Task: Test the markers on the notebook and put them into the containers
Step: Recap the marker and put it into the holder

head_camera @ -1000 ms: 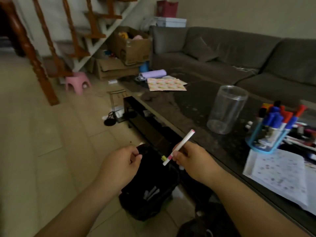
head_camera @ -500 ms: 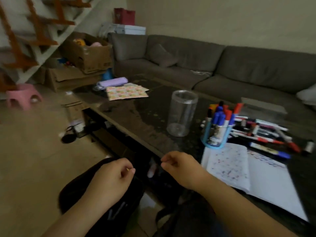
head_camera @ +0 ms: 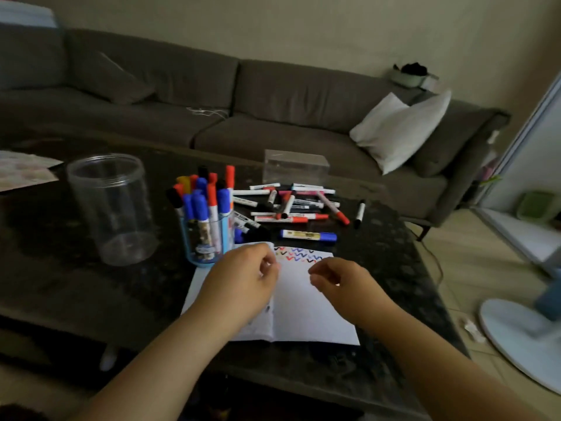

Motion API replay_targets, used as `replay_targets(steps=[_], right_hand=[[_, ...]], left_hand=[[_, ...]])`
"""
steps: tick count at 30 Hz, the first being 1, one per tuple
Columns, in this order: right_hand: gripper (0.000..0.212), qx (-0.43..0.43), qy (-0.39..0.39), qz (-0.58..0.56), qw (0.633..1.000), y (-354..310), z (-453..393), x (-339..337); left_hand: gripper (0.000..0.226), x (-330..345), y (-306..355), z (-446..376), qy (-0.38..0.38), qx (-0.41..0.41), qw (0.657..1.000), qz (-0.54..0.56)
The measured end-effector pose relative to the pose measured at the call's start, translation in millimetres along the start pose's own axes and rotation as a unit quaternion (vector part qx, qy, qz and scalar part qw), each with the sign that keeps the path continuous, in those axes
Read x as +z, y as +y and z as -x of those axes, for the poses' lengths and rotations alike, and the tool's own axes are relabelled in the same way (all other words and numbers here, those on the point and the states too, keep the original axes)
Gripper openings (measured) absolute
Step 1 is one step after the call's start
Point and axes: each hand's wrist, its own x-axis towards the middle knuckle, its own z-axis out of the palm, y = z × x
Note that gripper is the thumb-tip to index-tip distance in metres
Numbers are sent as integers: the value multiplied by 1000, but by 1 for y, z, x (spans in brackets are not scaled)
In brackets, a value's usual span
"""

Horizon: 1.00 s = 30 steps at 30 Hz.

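While hovering over notebook, left hand & right hand loosely curled, nothing visibly pinched. Loose markers piled just behind notebook, beside blue cup. Prob. light, stiff, smooth, roll-prone; best pinched mid-barrel.

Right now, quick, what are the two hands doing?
Left hand: fingers loosely curled over the notebook, no marker visible in it.
Right hand: fingers loosely curled, nothing visible in it.

Your left hand and right hand hang side by side, slightly apart, fingers loosely curled and holding nothing, both forearms reaching forward
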Motion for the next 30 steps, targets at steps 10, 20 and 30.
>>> replay_targets(steps=[10, 20, 30], right_hand=[[48, 2, 66, 180, 981, 61, -88, -7], [40, 44, 28, 302, 952, 63, -177, 15], [22, 9, 163, -9, 987, 12, -98, -38]], left_hand=[[13, 56, -7, -43, -25, 3, 999, -23], [13, 60, -18, -52, -34, -33, 999, -8], [10, 46, -18, -47, -21, -48, 998, 45]])
